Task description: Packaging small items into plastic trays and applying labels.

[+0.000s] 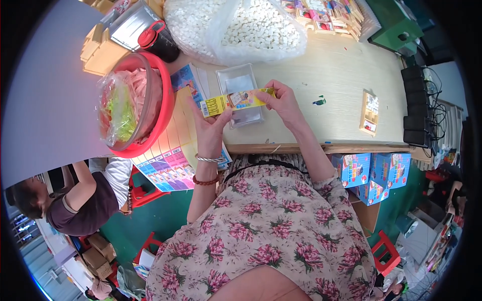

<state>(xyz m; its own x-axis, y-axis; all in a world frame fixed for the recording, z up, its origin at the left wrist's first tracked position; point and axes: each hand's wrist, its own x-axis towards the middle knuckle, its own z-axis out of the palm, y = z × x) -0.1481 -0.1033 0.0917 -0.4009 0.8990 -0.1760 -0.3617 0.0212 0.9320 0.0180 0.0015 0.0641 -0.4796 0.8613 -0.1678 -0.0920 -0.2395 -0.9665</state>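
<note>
Between my two hands I hold a long, narrow yellow printed strip (pixel 241 99) over the table. My left hand (pixel 213 128) grips its left end, the thumb lying along the lower edge. The strip's right end is pinched by my right hand (pixel 284 103), thumb on top. Under the strip lies a clear plastic box (pixel 237 76), partly hidden by it. A blue printed sheet (pixel 186 83) is beside my left hand, and larger colourful printed sheets (pixel 168 163) hang over the table's near edge by my left forearm.
A red basin (pixel 167 95) with plastic bags stands at left, behind it a black red-lidded bottle (pixel 163 45). A large clear bag of white cubes (pixel 251 30) lies at the back. Right are a small wooden tray (pixel 370 113), black boxes (pixel 415 110) and blue boxes (pixel 354 168). A person (pixel 83 195) sits left.
</note>
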